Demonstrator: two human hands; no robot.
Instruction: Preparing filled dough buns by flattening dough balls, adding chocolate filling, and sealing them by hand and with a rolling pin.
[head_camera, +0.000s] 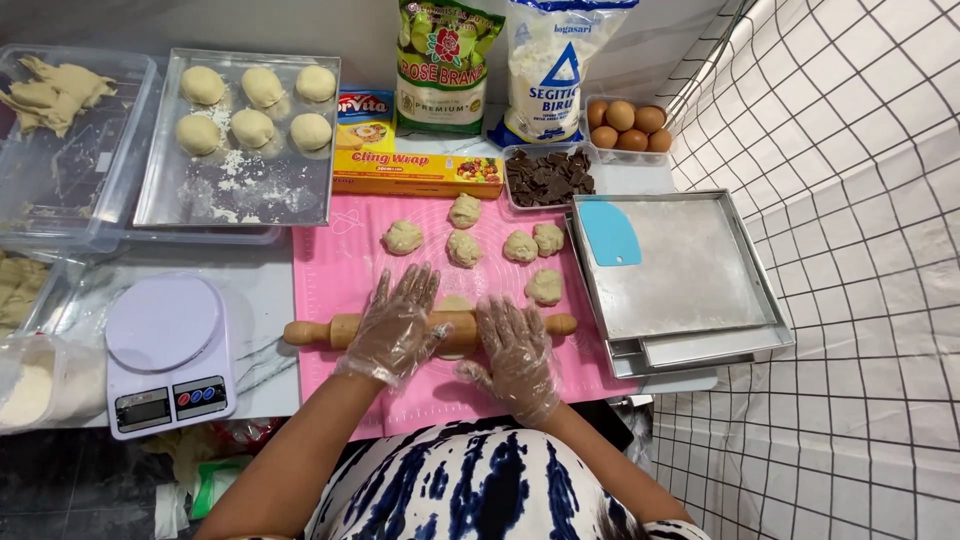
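Head view, looking down on a worktop. Landmark: pink silicone mat (340, 270), laid on a pale marbled counter (262, 300).

Hands: left hand (398, 325) and right hand (515, 350), both in clear plastic gloves, lie flat w/ fingers spread, palms pressing on a wooden rolling pin (430, 328); neither is closed around it. Pin lies crosswise over the mat's near half. Under it, btwn the two hands, a dough piece (455, 303) shows at the pin's far edge, touching it.

On the mat, beyond the pin: six rough dough lumps (464, 248) in a loose cluster, near but apart from the hands.

Left of mat: lilac digital scale (165, 345); beyond it a metal tray (240, 185) dusted w/ flour, holding six smooth dough balls (253, 127); further left, clear plastic tubs (60, 170) w/ dough scraps.

Right of mat: stacked square metal pans (690, 275), touching the mat's edge, w/ a light-blue plastic scraper (610, 233) in the top pan's far-left corner.

Far side of mat: yellow cling-film box (415, 172), clear tub of chocolate pieces (548, 178), tub of brown eggs (628, 125), a green-white bag (445, 65) and a blue-white bag (555, 70) standing vs. the wall.

Room: white cloth w/ black grid lines (850, 250) hangs right of the pans. Dark floor (60, 480) shows at near left, below the scale.
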